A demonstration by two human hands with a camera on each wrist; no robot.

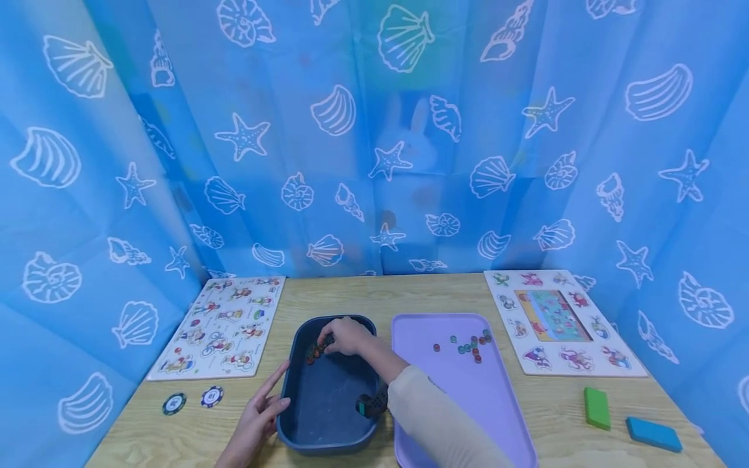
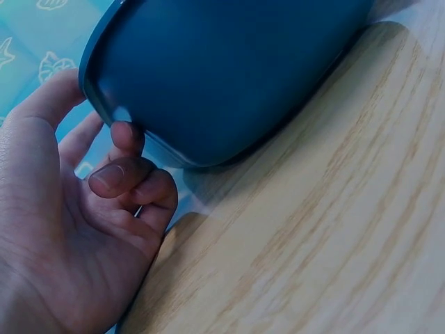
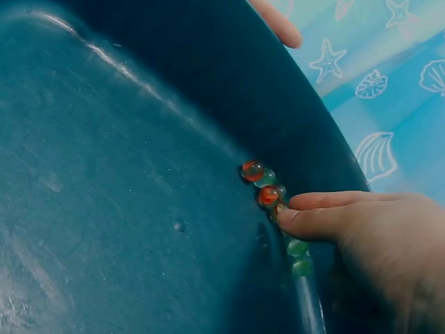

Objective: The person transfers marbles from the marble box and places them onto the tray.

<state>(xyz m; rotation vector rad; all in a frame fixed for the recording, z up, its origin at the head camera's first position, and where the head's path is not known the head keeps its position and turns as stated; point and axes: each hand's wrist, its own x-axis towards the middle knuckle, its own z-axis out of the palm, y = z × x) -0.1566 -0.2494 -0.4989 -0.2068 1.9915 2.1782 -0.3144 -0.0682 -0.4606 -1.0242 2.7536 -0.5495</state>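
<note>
A dark blue basin (image 1: pixel 328 416) stands on the wooden table. Along its far left inner wall lies a row of red and green glass marbles (image 3: pixel 267 195). My right hand (image 1: pixel 350 337) reaches inside the basin, and its thumb and forefinger pinch at a marble in that row; the fingertips partly hide it. Outside the basin, my left hand (image 2: pixel 90 209) rests against the left wall, with the forefinger on the side near the rim and the other fingers loosely bent. To the right, a lilac tray (image 1: pixel 450 396) carries several red and green marbles (image 1: pixel 474 348).
Picture puzzle boards stand at the back left (image 1: pixel 225 325) and back right (image 1: pixel 556 364). Two poker chips (image 1: pixel 212 396) lie left of the basin. A green block (image 1: pixel 597 408) and a blue block (image 1: pixel 653 434) lie at the right. A shell-patterned curtain (image 1: pixel 374 214) hangs behind.
</note>
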